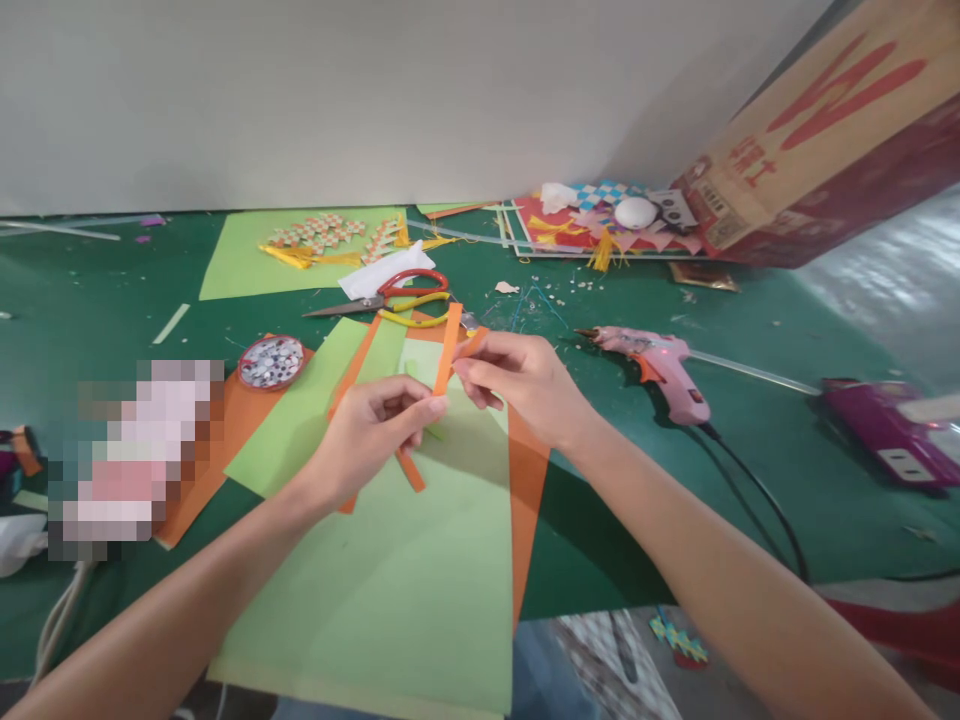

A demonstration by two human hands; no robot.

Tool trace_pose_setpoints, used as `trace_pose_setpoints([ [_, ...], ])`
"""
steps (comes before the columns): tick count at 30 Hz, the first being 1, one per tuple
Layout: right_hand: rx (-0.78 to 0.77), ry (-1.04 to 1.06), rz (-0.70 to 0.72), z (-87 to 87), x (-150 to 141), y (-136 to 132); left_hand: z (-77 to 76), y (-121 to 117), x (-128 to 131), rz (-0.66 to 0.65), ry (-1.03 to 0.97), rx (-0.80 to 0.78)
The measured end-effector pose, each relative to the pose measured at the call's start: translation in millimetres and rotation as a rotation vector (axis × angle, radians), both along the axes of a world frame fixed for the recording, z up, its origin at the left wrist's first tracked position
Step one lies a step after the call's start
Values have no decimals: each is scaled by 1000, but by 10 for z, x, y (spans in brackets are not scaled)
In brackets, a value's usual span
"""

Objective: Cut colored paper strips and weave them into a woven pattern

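Observation:
My left hand (386,425) pinches an orange paper strip (448,350) between thumb and fingers, over a stack of paper. One end of orange paper stands up above the thumb, and another hangs below the hand. On the right, my right hand (525,380) has its fingertips closed on an orange end beside the upright one. Whether the ends belong to a single strip is hidden by the fingers. Beneath both hands lies a light green paper sheet (420,590), with orange paper (529,500) under its right edge. Scissors (397,298) with red and yellow handles lie just beyond.
A pink glue gun (656,365) rests at the right, its cord trailing toward me. A round dish of sequin-like bits (271,362) sits at the left. Woven paper pieces (322,238) with yellow tassels lie at the back, near a paper bag (817,150). A power strip (892,430) is far right.

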State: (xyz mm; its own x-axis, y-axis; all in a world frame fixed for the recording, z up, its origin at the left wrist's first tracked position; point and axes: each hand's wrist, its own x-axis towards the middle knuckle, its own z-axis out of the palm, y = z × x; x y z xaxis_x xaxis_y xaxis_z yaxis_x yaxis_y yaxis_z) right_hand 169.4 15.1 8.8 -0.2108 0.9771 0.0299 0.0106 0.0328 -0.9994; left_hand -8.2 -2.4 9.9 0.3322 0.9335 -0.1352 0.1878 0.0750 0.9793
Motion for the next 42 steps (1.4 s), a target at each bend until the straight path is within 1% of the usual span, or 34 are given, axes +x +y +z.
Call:
trace_pose_setpoints([
  [3,-72,40,125,7,28,8,-23,-7,-5,-54,43,-9],
  [6,-123,75,180,16,49,9,-9,-16,7,-76,45,-30],
  [8,-133,78,177,29,52,5,11,-19,20,-65,33,-54],
  [13,-84,58,138,58,43,1,39,-16,33,-41,-16,-99],
  [18,-111,102,194,37,42,8,8,-6,10,-58,-61,-116],
  [21,-133,132,223,12,44,7,-1,0,5,-74,-80,-152],
  [28,-170,167,251,-7,60,8,56,-15,25,-138,-87,-283],
  [35,-164,181,257,-9,65,4,53,-12,17,-185,-83,-285],
  [39,-179,212,237,-29,70,9,50,-17,15,-218,-58,-275],
  [42,-162,196,229,-41,69,7,47,-24,15,-232,-32,-255],
])
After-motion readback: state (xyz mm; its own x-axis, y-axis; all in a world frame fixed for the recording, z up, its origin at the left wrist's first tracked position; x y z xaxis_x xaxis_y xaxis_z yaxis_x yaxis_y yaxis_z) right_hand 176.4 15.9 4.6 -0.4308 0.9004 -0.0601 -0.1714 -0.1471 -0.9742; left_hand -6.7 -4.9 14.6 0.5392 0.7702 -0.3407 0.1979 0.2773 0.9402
